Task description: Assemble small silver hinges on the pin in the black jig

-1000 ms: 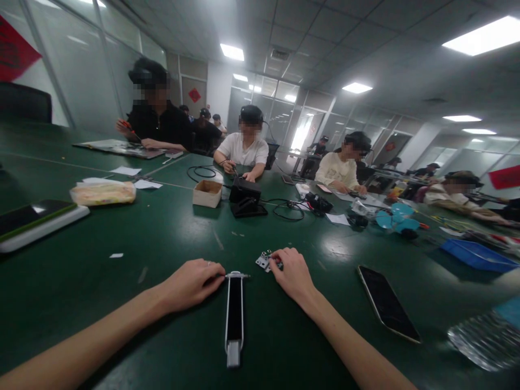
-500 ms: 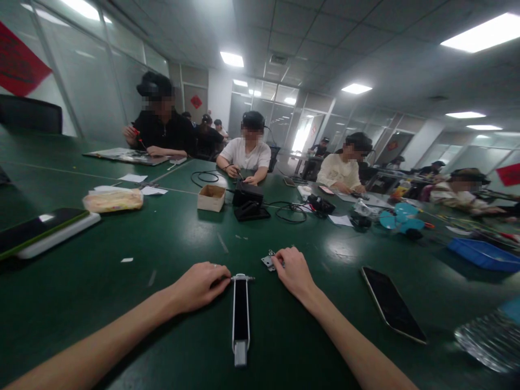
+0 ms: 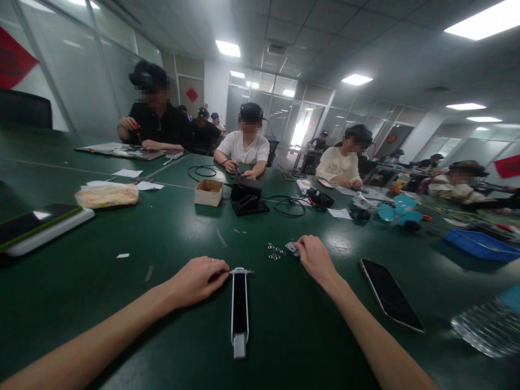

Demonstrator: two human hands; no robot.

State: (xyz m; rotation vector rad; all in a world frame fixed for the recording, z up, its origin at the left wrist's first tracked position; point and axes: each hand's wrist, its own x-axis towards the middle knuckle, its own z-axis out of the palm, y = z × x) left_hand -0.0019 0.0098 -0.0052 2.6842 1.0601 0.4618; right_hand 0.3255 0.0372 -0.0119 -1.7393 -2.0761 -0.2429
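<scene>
My left hand (image 3: 199, 279) rests on the green table (image 3: 170, 238) with its fingers curled, the fingertips touching the top end of a long black and silver bar (image 3: 239, 306) that lies flat in front of me. My right hand (image 3: 316, 258) is further out, fingers closed on a small silver metal plate (image 3: 291, 248) at the table surface. Several small metal rings (image 3: 274, 252) lie loose on the table just left of that plate.
A dark phone (image 3: 390, 295) lies to the right, a foil bag (image 3: 485, 333) at the far right edge. A tablet on a white base (image 3: 38, 225), a wrapped packet (image 3: 106, 195), a cardboard box (image 3: 208, 192), a black device (image 3: 247, 196) with cables and a blue tray (image 3: 479, 245) lie further out. Other people sit along the far side.
My right hand has slid the small metal plate away and to the right, uncovering several small rings on the table. My left hand stays at the bar's end.
</scene>
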